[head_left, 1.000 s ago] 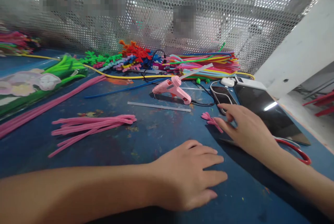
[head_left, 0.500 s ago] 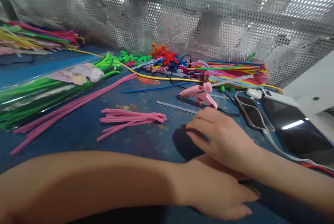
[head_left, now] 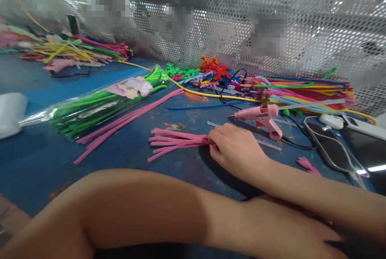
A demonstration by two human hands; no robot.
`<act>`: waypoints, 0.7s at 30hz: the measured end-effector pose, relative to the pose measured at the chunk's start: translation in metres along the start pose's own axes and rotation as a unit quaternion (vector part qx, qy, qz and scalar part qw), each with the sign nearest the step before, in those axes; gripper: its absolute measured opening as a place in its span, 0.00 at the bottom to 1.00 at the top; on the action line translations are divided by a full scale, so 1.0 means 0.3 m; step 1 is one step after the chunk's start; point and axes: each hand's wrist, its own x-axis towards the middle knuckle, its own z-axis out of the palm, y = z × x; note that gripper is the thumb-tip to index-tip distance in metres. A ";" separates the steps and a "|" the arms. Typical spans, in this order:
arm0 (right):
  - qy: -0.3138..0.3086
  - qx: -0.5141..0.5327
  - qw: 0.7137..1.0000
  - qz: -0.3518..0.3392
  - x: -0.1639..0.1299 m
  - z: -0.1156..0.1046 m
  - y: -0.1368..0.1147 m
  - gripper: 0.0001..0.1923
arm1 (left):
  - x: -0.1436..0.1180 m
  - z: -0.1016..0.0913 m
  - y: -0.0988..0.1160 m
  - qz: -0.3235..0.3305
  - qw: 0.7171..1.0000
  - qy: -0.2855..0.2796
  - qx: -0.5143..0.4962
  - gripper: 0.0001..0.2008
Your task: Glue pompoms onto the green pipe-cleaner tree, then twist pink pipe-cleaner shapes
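Observation:
My right hand is closed over the gathered end of a bundle of pink pipe cleaners lying on the blue table. Their loose ends fan out to the left. My left forearm crosses along the bottom of the view, below my right arm. My left hand is at the lower right, partly cut off by the frame; the fingers that show are stretched and apart. Just beyond my right hand lies a pink hot glue gun, its nozzle pointing left. A short pink pipe cleaner bundle lies behind my right wrist.
Long pink pipe cleaners lie beside a clear bag of green pipe cleaners. Coloured pipe cleaners are piled at the back right. A phone and white cable are at right. A perforated metal panel stands behind the table.
My right hand has moved forward and left onto the gathered end of the pink bundle and closed on it. My view has turned left. The short pink bundle has come into sight.

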 end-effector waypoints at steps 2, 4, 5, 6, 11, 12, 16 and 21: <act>0.012 0.013 1.000 0.016 -0.005 -0.004 0.001 0.07 | 0.004 0.003 -0.008 0.014 1.000 0.007 -0.024 0.21; 0.018 0.033 0.998 0.041 -0.014 -0.015 0.007 0.06 | 0.009 0.014 -0.011 0.020 0.998 0.019 -0.050 0.21; 0.019 0.044 0.997 0.052 -0.020 -0.022 0.011 0.06 | 0.011 0.020 -0.012 0.019 0.998 0.022 -0.061 0.21; 0.020 0.055 0.996 0.063 -0.027 -0.030 0.015 0.06 | 0.012 0.025 -0.010 0.017 0.997 0.024 -0.072 0.20; 0.051 0.168 0.980 0.092 -0.082 -0.067 0.045 0.05 | 0.011 0.039 -0.001 -0.020 0.992 0.036 -0.120 0.19; 0.055 0.207 0.972 0.097 -0.097 -0.075 0.050 0.04 | 0.010 0.039 -0.001 -0.024 0.990 0.030 -0.137 0.19; 0.058 0.383 0.916 0.103 -0.166 -0.102 0.070 0.05 | 0.007 0.042 -0.002 -0.058 0.969 0.031 -0.238 0.18; 0.109 0.511 0.840 0.148 -0.276 -0.133 0.120 0.05 | 0.011 0.060 -0.035 -0.279 0.808 0.232 -0.465 0.15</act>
